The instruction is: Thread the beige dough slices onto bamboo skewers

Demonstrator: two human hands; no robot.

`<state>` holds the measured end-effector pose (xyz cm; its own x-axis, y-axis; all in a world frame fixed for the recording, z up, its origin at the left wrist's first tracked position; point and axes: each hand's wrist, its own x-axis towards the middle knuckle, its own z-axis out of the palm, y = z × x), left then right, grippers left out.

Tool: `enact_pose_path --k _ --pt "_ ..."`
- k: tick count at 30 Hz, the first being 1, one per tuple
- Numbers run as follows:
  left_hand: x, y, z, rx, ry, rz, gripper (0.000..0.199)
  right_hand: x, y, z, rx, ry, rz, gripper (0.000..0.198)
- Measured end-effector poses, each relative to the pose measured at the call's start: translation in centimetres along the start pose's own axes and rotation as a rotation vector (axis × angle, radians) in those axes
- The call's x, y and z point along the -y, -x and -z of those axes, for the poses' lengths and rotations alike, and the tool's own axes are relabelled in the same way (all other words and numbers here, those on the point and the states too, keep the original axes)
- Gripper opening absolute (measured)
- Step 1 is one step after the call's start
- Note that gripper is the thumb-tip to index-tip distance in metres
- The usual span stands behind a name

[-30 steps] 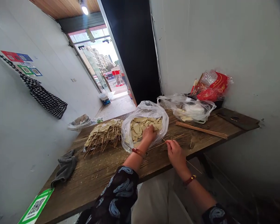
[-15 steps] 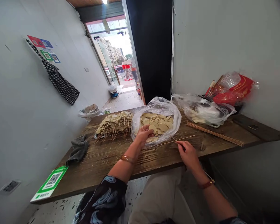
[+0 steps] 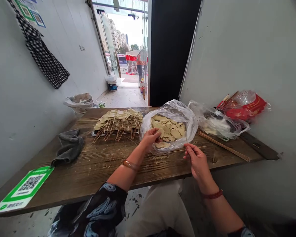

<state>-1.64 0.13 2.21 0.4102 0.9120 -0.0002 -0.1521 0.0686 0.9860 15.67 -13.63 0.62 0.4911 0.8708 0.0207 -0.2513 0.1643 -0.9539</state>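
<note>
My left hand [image 3: 149, 139] pinches a thin round beige slice [image 3: 161, 132] over the near edge of an open clear plastic bag [image 3: 194, 122]. Loose slices [image 3: 172, 127] of the same kind fill the bag. To its right, my right hand [image 3: 196, 159] is closed on a thin wooden skewer [image 3: 186, 139], whose tip points up beside the bag's rim. The slice and this skewer are apart. Left of the bag, skewered slices [image 3: 118, 119] are heaped on a tray, their sticks pointing towards me. Another skewer or two lie on the table behind my right hand.
A bundle of skewers [image 3: 224, 146] lies on the wooden table [image 3: 98, 177] at right, near a second plastic bag [image 3: 218, 126] and red packaging [image 3: 248, 107]. At left are a dark grey cloth [image 3: 68, 146] and a green QR-code card [image 3: 24, 189]. Walls flank the table.
My right hand has raised its skewer from a low slant to nearly upright. My left hand keeps the slice near the bag's edge. The camera view has shifted, and a person shows outside the doorway.
</note>
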Motion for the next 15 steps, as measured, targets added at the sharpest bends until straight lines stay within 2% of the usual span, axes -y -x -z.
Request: enact_pose_path --k 2,5,7,10,12,15 --pt "0.6 -0.3 0.0 -0.002 -0.154 -0.033 0.027 0.5 -1.0 0.3 0.004 0.102 0.044 0.030" --pt "1.2 -0.4 -0.5 0.110 -0.490 -0.105 0.019 1.6 -3.2 0.3 0.065 0.255 0.097 0.030" --pt "1.3 -0.4 -0.9 0.159 -0.767 -0.179 0.015 2.1 -5.0 -0.3 0.117 0.294 0.081 0.028" --pt "0.9 -0.9 -1.6 0.072 -1.083 -0.259 0.021 1.6 -7.3 -1.5 0.138 0.263 -0.012 0.027" --pt "0.5 -1.6 -2.2 0.004 -1.167 -0.290 0.024 0.5 -8.2 -2.0 0.137 0.243 -0.063 0.027" --pt "0.4 -3.4 -3.4 -0.002 -1.229 -0.309 0.026 -1.6 -8.5 -1.8 0.108 0.209 -0.114 0.025"
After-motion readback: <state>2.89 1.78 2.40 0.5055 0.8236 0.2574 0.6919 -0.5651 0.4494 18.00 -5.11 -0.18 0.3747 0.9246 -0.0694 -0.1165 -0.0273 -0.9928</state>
